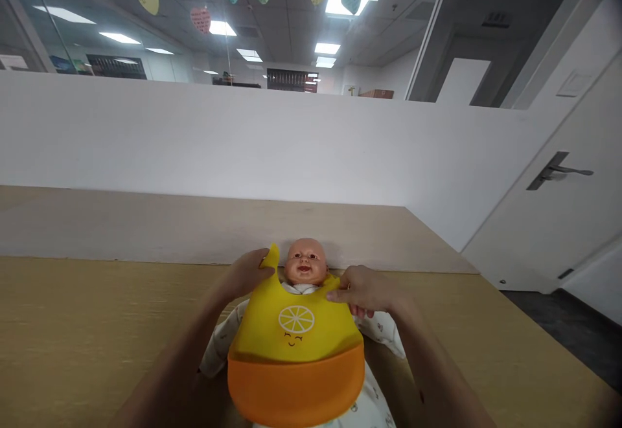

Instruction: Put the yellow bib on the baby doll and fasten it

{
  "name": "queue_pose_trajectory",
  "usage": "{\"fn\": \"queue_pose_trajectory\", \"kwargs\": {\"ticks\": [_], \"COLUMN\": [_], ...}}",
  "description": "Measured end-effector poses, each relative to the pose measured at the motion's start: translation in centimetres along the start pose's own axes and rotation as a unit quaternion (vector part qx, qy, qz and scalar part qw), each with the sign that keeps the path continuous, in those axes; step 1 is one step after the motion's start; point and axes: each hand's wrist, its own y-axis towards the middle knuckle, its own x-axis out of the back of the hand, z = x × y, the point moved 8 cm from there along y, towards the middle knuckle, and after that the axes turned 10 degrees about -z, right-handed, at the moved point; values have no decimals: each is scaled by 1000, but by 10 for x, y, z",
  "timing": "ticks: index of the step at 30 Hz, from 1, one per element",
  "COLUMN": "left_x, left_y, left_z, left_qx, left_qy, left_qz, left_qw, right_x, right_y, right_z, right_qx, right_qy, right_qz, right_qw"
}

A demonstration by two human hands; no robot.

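Observation:
A baby doll (306,261) lies on its back, face up, in a white patterned outfit (383,332). Over its chest is a yellow silicone bib (296,344) with a lemon slice and a smiling face printed on it, and an orange catch pocket (296,389) along the bottom. My left hand (249,272) pinches the bib's left neck strap, its tip raised beside the doll's head. On the other side, my right hand (367,289) grips the right neck strap by the doll's shoulder, partly covering it. Behind the doll's neck, nothing of the straps shows.
The doll rests on a wooden tabletop (97,324) that meets a paler board (146,227) at the back. A white wall (218,140) with windows above stands behind. To the right is a white door with a metal handle (558,170), and dark floor (558,324).

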Motion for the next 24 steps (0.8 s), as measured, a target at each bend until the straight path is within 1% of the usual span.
{"fn": "queue_pose_trajectory", "kwargs": {"ticks": [3,7,10,13,14,16,18,21,24], "left_x": [3,8,0,-12,-15,-20,-22,-17,-16], "left_y": [1,1,1,1,1,1,-1,-6,-12], "left_z": [-6,-12,-6,2,5,13,23,34,34], "left_qx": [-8,4,52,82,89,111,153,205,199], "left_qy": [-25,-92,-125,-138,-131,-110,-89,-68,-62], "left_qz": [-17,-48,-44,-27,-23,-5,22,56,107], "left_qw": [1000,995,990,987,987,988,984,975,972], "right_x": [4,12,24,30,29,24,17,11,7], "right_y": [10,8,3,3,4,7,9,11,13], "right_z": [-6,-3,-3,-6,-7,-12,-16,-19,-22], "right_qx": [-7,34,41,32,20,-13,-37,-39,-41], "right_qy": [34,71,103,97,91,83,82,64,37], "right_qz": [-27,-27,-71,-108,-106,-84,-53,-23,-8], "right_qw": [999,997,991,989,990,993,994,997,998]}}
